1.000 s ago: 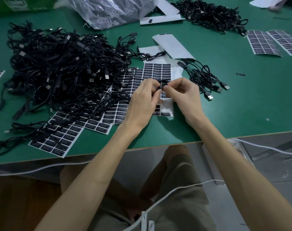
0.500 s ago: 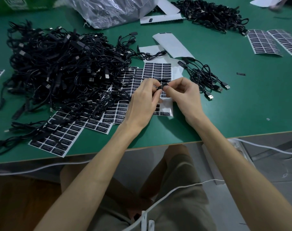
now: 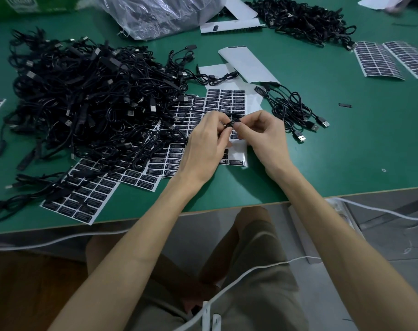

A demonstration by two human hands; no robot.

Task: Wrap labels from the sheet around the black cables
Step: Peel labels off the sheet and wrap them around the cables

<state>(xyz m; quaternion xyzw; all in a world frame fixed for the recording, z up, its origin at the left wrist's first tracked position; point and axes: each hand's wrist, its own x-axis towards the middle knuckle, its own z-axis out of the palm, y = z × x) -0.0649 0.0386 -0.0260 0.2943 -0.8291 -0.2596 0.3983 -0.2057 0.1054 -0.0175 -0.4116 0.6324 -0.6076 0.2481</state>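
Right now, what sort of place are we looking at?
Probably a factory labelling bench: a heap of black USB cables, sheets of identical black labels, all on a green worktable.

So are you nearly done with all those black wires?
Not nearly. A small bunch of cables on the right may be finished ones, and the label sheet under the hands has bare patches where labels are gone. The left hand and right hand pinch one cable between them now. The big cable pile on the left is left to do.
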